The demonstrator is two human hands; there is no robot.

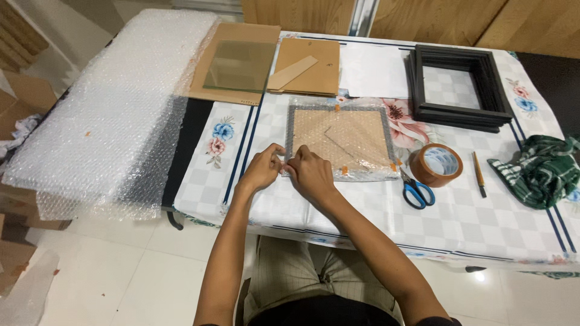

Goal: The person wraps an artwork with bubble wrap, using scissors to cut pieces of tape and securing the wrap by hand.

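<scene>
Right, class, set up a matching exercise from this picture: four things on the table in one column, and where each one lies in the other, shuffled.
Things:
1. roll of brown packing tape
2. blue-handled scissors
3. stack of black picture frames
4. green checked cloth

Places:
A. far right edge of the table
B. back right, beside the white sheet
C. right of the bubble-wrapped frame
D. just in front of the tape roll

Pairs: 1-C, 2-D, 3-B, 4-A

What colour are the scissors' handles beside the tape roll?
Blue, seen in the head view: the scissors lie next to the brown tape roll.
</scene>
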